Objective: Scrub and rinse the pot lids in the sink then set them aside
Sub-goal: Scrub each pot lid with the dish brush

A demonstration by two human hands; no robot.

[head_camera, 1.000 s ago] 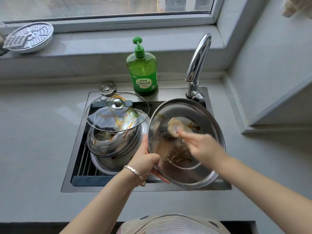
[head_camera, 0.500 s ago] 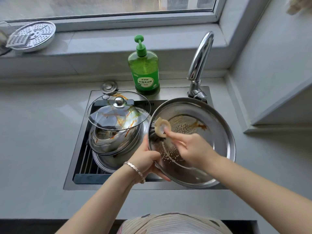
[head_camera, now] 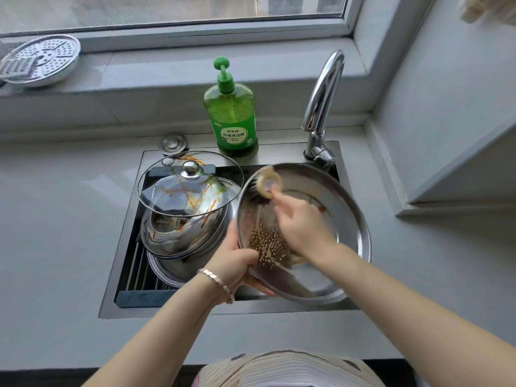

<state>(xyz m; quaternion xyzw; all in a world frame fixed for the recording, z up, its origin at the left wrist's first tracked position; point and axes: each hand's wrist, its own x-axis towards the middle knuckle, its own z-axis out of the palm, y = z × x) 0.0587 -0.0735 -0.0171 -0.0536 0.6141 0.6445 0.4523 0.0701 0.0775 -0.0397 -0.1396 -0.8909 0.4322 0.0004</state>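
Just L of the left hand (head_camera: pixel 237 265): stack of dirty lids in the sink (head_camera: pixel 167 310), glass lid (head_camera: pixel 195 202) on top w/ orange smears. Prob fragile & wet, so best taken by the knob (head_camera: pixel 190 169), not the rim. Left hand curled round the near-L rim of the big steel lid (head_camera: pixel 349 219), tilted over the sink w/ greasy brown film + suds inside: likely slippery, stiff, fairly light. Up & L of the right hand (head_camera: pixel 303 230), round brush (head_camera: pixel 268 183) pressed on the lid's inner wall; hand blurred, fingers closed round the handle.
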